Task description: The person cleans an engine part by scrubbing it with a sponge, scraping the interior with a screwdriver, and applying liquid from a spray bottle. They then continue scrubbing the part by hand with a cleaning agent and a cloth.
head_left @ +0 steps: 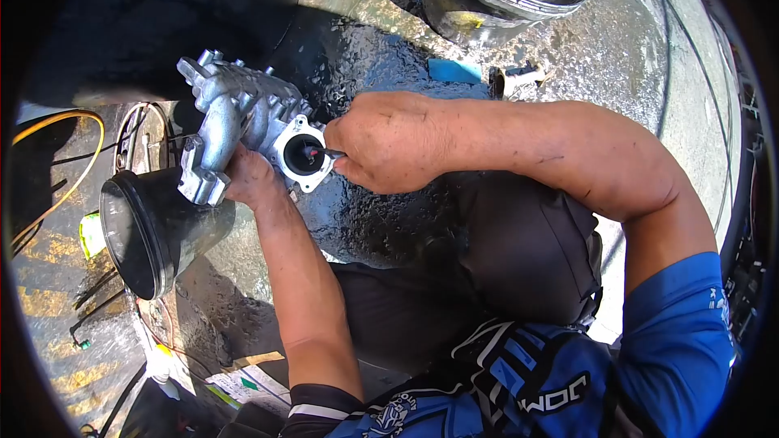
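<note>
The right hand is closed around a thin dark tool, whose end reaches into a round, dark opening ringed by a pale metal flange. A touch of red shows at the tool's inner end (too small to make out clearly). The left hand is clamped on the underside of the grey metal casting that carries the flange, its fingers partly hidden by the metal. The two hands are apart, with the opening between them.

The casting lies at an angle in front of the person, left of centre in view, its opening facing up towards the camera; whether anything besides the hand supports it, I cannot tell. Behind and under it the floor is dark and shiny with wet.

Close to the left forearm, a black bucket lies on its side, with a yellow hose farther left. Beyond the right forearm lie a blue rectangular piece and, just beside it, a small object with a pale part. Farther out stands another dark bucket, and a large black container fills the upper left.
</note>
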`<state>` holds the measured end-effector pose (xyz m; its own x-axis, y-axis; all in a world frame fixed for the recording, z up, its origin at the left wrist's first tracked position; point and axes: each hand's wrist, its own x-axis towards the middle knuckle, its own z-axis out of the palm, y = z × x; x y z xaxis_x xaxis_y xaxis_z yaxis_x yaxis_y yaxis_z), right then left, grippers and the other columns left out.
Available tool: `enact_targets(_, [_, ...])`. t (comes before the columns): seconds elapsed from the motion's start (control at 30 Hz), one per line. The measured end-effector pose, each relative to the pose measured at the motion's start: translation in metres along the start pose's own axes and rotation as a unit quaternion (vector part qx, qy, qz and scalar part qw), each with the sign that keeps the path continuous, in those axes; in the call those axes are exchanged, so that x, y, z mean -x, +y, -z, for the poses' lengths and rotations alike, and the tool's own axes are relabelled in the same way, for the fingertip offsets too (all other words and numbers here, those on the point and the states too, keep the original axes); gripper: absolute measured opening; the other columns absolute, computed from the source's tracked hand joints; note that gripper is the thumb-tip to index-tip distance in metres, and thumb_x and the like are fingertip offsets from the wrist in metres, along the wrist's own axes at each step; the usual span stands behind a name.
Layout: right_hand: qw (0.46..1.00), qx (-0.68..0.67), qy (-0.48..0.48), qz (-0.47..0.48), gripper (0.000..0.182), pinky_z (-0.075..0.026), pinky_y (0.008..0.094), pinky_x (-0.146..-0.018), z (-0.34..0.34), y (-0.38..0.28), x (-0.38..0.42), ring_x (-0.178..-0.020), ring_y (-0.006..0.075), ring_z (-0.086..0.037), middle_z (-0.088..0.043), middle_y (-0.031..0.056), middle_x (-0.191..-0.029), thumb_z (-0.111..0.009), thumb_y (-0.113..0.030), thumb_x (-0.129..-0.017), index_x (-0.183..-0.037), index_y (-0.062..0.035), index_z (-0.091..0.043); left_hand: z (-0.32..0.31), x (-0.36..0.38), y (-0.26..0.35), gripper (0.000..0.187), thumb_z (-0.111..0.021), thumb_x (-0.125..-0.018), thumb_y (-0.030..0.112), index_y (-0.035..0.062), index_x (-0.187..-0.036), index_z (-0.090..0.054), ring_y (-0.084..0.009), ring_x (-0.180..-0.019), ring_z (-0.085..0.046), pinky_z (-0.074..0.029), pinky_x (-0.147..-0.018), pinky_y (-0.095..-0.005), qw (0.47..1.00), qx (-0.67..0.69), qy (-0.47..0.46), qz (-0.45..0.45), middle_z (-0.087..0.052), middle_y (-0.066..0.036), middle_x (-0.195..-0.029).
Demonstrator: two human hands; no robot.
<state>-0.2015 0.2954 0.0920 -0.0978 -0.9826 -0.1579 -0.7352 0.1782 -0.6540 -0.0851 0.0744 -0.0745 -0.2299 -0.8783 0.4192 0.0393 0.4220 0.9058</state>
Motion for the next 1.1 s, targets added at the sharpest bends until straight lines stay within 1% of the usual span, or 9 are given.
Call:
enact_targets(0.1, [1.000, -0.019, 0.005, -0.023, 0.026, -0.057, 0.0503, -0.072, 0.000, 0.007, 0.001, -0.078, 0.0447, -0.071, -0.068, 0.0231, -0.072, -0.062, -0.021, -0.096, -0.097, 0.0041, -0.067, 0.004, -0.001, 0.002, 0.037, -0.077, -0.090, 0.005, -0.0017, -0.125, -0.065, -0.0223, -0.108, -0.063, -0.049, -0.099, -0.0398, 0.996, -0.044, -0.003, -0.073, -0.068, -0.010, -0.125])
enact_targets(0.2, [0.999, -0.024, 0.006, -0.021, 0.024, -0.057, 0.0502, -0.072, 0.004, 0.003, 0.008, -0.078, 0.0442, -0.071, -0.068, 0.0228, -0.072, -0.062, -0.021, -0.096, -0.096, 0.0029, -0.068, 0.004, -0.001, -0.003, 0.037, -0.076, -0.091, 0.004, -0.0014, -0.126, -0.064, -0.0230, -0.110, -0.062, -0.048, -0.101, -0.0407, 0.999, 0.031, -0.009, 0.005, -0.067, -0.011, -0.127])
enact_targets(0.33, [0.999, -0.039, -0.010, -0.026, 0.024, -0.057, 0.0498, -0.073, 0.011, -0.001, 0.005, -0.079, 0.0444, -0.071, -0.069, 0.0237, -0.074, -0.063, -0.021, -0.095, -0.095, 0.0031, -0.067, 0.006, -0.003, 0.001, 0.041, -0.076, -0.090, 0.003, -0.0014, -0.128, -0.063, -0.0231, -0.114, -0.061, -0.048, -0.103, -0.0409, 0.992, -0.092, -0.003, -0.084, -0.066, -0.012, -0.130])
enact_targets(0.47, [0.999, -0.025, -0.013, -0.023, 0.025, -0.057, 0.0499, -0.075, 0.004, 0.004, 0.004, -0.084, 0.0437, -0.071, -0.069, 0.0243, -0.077, -0.063, -0.021, -0.096, -0.097, 0.0035, -0.067, 0.004, -0.001, 0.004, 0.040, -0.074, -0.090, 0.001, -0.0016, -0.128, -0.063, -0.0237, -0.114, -0.061, -0.047, -0.104, -0.0410, 0.998, 0.048, -0.025, -0.039, -0.066, -0.012, -0.130])
enact_targets(0.5, [0.999, -0.038, 0.000, -0.026, 0.025, -0.057, 0.0500, -0.075, 0.005, 0.007, 0.004, -0.084, 0.0436, -0.071, -0.069, 0.0242, -0.077, -0.063, -0.021, -0.096, -0.097, 0.0035, -0.067, 0.008, -0.004, -0.004, 0.040, -0.073, -0.090, -0.001, -0.0017, -0.128, -0.063, -0.0235, -0.115, -0.061, -0.047, -0.105, -0.0406, 0.998, -0.032, -0.009, -0.059, -0.066, -0.012, -0.130])
enact_targets(0.8, [0.999, 0.006, -0.033, -0.014, 0.025, -0.057, 0.0500, -0.076, 0.005, 0.005, -0.001, -0.085, 0.0439, -0.071, -0.070, 0.0242, -0.078, -0.063, -0.020, -0.096, -0.096, 0.0042, -0.067, 0.008, -0.004, -0.006, 0.039, -0.070, -0.092, -0.001, -0.0009, -0.131, -0.061, -0.0235, -0.116, -0.060, -0.047, -0.106, -0.0405, 0.997, -0.056, -0.021, -0.050, -0.064, -0.012, -0.132])
enact_targets(0.9, [0.999, -0.003, -0.044, 0.003, 0.027, -0.057, 0.0498, -0.076, 0.025, -0.009, 0.006, -0.084, 0.0430, -0.071, -0.070, 0.0240, -0.078, -0.063, -0.021, -0.096, -0.096, 0.0054, -0.067, 0.008, -0.003, 0.001, 0.041, -0.070, -0.092, -0.002, -0.0012, -0.133, -0.060, -0.0242, -0.117, -0.060, -0.049, -0.105, -0.0424, 0.996, 0.041, -0.037, -0.076, -0.064, -0.012, -0.133])
enact_targets(1.0, [0.999, -0.007, -0.035, -0.027, 0.027, -0.057, 0.0498, -0.077, 0.011, -0.001, -0.006, -0.084, 0.0428, -0.071, -0.070, 0.0240, -0.078, -0.063, -0.022, -0.096, -0.096, 0.0049, -0.068, 0.010, -0.001, 0.002, 0.043, -0.070, -0.092, -0.002, -0.0007, -0.134, -0.060, -0.0245, -0.118, -0.060, -0.048, -0.106, -0.0422, 0.997, 0.042, -0.026, 0.051, -0.063, -0.012, -0.134])
enact_targets(1.1, [0.999, 0.000, -0.049, -0.006, 0.027, -0.057, 0.0498, -0.077, 0.025, -0.006, 0.004, -0.085, 0.0427, -0.071, -0.070, 0.0239, -0.079, -0.062, -0.022, -0.096, -0.094, 0.0042, -0.067, 0.016, -0.006, -0.009, 0.040, -0.069, -0.094, 0.001, 0.0007, -0.133, -0.062, -0.0242, -0.117, -0.060, -0.047, -0.106, -0.0418, 0.993, -0.112, -0.029, -0.008, -0.064, -0.011, -0.133])
